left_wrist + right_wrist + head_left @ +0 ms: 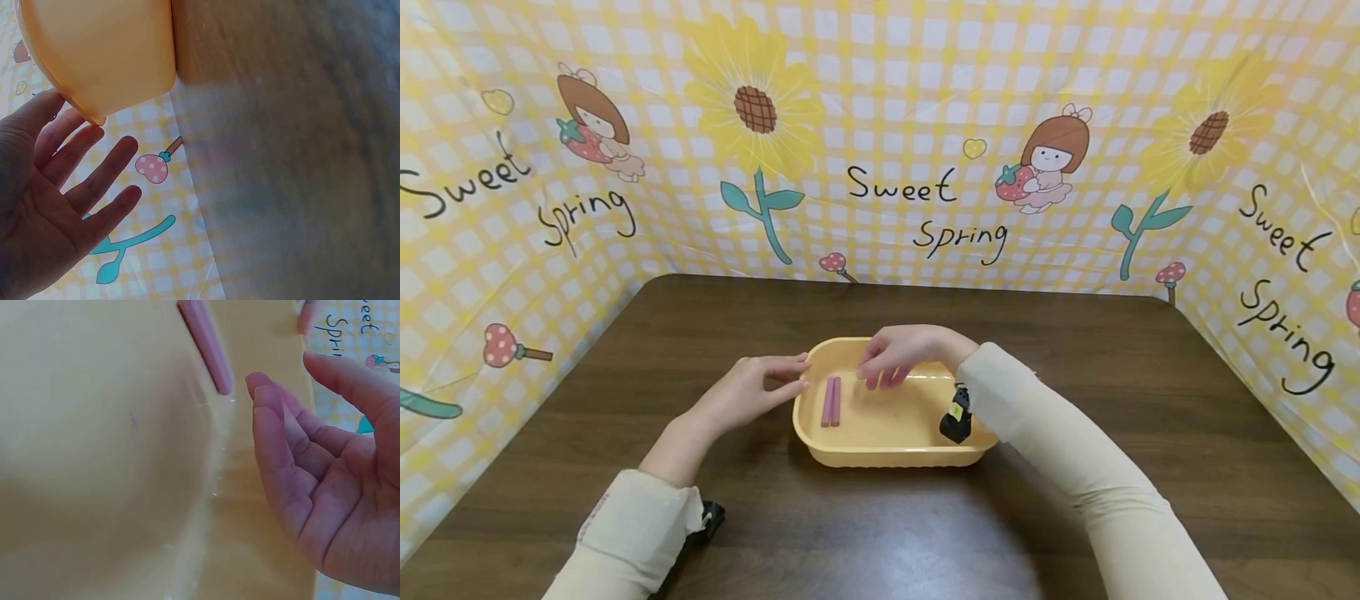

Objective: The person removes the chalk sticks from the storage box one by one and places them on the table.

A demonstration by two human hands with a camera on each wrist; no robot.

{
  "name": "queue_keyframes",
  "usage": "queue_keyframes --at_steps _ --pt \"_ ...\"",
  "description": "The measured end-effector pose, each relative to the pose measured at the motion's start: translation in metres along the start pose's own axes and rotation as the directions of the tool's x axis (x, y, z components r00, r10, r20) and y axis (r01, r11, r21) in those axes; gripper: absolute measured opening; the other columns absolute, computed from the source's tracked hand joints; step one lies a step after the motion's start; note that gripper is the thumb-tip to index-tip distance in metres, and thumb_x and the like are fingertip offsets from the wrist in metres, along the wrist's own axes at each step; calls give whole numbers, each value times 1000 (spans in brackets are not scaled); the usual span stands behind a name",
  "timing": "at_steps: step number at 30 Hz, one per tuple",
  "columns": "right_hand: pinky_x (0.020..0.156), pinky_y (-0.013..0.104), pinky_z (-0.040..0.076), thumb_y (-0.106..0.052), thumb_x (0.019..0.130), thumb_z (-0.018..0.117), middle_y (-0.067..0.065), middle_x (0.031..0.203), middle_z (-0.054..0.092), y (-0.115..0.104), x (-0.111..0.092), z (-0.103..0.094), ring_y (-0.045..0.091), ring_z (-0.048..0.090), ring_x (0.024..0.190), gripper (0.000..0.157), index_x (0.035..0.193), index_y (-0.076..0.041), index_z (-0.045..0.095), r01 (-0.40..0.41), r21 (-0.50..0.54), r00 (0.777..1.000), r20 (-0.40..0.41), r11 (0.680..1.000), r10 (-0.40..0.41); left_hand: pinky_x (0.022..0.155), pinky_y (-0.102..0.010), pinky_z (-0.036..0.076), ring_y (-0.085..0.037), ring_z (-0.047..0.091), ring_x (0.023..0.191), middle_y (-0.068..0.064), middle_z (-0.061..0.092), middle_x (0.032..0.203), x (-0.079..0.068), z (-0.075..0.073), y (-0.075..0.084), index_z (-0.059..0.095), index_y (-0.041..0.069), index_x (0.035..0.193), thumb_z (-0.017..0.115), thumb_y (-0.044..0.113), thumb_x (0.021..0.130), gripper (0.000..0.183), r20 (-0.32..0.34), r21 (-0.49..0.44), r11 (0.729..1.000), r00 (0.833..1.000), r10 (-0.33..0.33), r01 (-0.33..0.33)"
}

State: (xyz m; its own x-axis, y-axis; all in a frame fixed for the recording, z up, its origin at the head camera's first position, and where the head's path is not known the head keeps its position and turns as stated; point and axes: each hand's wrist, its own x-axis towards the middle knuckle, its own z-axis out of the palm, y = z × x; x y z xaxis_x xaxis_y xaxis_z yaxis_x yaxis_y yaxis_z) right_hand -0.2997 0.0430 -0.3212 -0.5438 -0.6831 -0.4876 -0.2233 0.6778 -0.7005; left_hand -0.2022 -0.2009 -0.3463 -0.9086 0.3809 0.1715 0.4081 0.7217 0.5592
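Observation:
A yellow plastic basin (895, 454) with rounded corners stands on the brown table. Two short pinkish-purple sticks (831, 402) lie side by side on its floor, towards the left end; in the right wrist view one such stick (207, 347) shows near the wall. My left hand (748, 387) pinches the basin's left rim between thumb and fingers, its other fingers spread outside, as the left wrist view shows. Over the back part of the basin is my right hand (902, 354), fingers loosely bent and nothing between them. In the right wrist view, that hand (331, 469) is beside the basin wall.
The dark wood table (880, 533) surrounds the basin. Behind and at both sides hangs a yellow checked cloth (880, 100) printed with flowers. A black wrist camera (957, 417) on the right arm overlaps the basin's right end; another (711, 518) is at the left wrist.

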Motion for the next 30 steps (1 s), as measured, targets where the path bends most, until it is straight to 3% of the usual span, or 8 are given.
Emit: queue_keyframes --at_steps 9,16,30 --pt "62 18 52 -23 92 58 0 77 68 0 18 12 6 61 64 27 104 1 62 -26 51 999 31 998 24 97 -48 46 -31 58 117 -14 57 131 1 -1 2 62 4 122 64 19 89 37 5 4 1000 1000 3 -3" --pt "56 16 51 -21 92 57 -2 69 68 0 31 20 5 61 59 18 85 -5 63 -76 107 996 58 991 70 98 -48 45 -31 57 118 -13 57 130 0 -1 2 62 4 122 64 19 88 37 5 7 1000 1000 -2 2" --pt "49 14 48 -29 90 62 -1 62 66 -4 37 30 4 58 50 30 70 -7 66 -131 108 991 43 986 127 98 -47 45 -31 58 118 -13 57 131 1 0 1 62 5 122 64 21 89 37 5 5 1000 1000 -6 6"
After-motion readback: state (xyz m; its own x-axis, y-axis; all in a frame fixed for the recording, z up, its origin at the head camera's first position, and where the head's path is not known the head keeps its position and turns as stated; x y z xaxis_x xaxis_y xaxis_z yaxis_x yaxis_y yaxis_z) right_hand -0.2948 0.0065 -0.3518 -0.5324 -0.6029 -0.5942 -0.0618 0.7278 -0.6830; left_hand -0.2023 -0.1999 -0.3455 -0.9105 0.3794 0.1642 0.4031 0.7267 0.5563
